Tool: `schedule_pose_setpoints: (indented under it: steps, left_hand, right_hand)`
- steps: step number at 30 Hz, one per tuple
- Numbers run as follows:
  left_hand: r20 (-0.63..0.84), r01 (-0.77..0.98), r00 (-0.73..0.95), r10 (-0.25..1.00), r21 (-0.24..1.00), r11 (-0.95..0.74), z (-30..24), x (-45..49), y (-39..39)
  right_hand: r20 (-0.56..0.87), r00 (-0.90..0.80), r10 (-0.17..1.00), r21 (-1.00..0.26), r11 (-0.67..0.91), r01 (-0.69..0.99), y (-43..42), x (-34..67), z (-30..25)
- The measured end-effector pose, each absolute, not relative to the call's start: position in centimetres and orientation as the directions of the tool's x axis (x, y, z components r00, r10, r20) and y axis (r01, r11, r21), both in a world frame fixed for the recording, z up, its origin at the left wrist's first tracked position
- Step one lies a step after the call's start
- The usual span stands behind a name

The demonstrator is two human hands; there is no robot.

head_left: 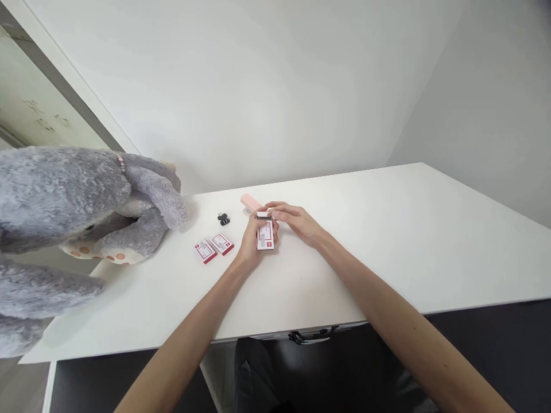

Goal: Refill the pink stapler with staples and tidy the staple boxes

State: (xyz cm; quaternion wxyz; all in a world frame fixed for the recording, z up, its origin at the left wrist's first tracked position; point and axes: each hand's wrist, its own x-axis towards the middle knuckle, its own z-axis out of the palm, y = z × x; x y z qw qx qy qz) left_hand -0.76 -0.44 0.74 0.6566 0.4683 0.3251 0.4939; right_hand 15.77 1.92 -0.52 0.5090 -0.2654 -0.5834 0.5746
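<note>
A small white box with red print (266, 236) is held upright in my left hand (251, 236), whose fingers wrap around its sides. The flap at the box's upper end stands open. My right hand (302, 222) reaches in from the right, with thumb and fingertips closed at the flap's edge. Whether anything else is between those fingertips is too small to tell. Two similar white-and-red boxes, a left box (205, 250) and a right box (222, 244), lie side by side left of my left hand.
Behind the boxes lie small black objects (223, 219), perhaps USB adapters. A long pink object (250, 202) rests beyond my hands, with a small pale item (247, 211) beside it. A large grey plush toy (60, 195) covers the left end of the white table (387, 241).
</note>
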Motion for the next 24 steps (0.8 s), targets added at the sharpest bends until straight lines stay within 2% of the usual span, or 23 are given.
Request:
schedule_pose_setpoints:
  steps: [5, 9, 12, 15, 24]
  left_hand:
    - [-0.048, -0.320, 0.290, 0.956, 0.936, 0.144, 1.12, -0.78, -0.56]
    - [-0.040, -0.322, 0.265, 0.963, 0.938, 0.128, 1.07, -0.52, -0.61]
    - [-0.030, -0.307, 0.246, 0.969, 0.946, 0.107, 0.94, -0.44, -0.69]
    - [-0.055, -0.261, 0.297, 0.953, 0.956, 0.136, 0.98, -0.38, -0.84]
    - [-0.076, -0.340, 0.427, 0.901, 0.910, 0.238, 1.36, -0.43, -0.98]
  right_hand:
    - [0.296, -0.469, 0.832, -0.950, 0.204, -0.238, 1.69, 16.02, -0.29]
    - [0.266, -0.507, 0.820, -0.963, 0.204, -0.176, 1.82, 16.17, -0.41]
    - [0.241, -0.471, 0.848, -0.968, 0.173, -0.182, 1.86, 16.07, -0.55]
    - [0.237, -0.391, 0.889, -0.964, 0.166, -0.206, 1.85, 15.86, -0.67]
    - [0.252, -0.346, 0.904, -0.965, 0.208, -0.161, 1.80, 15.75, -0.64]
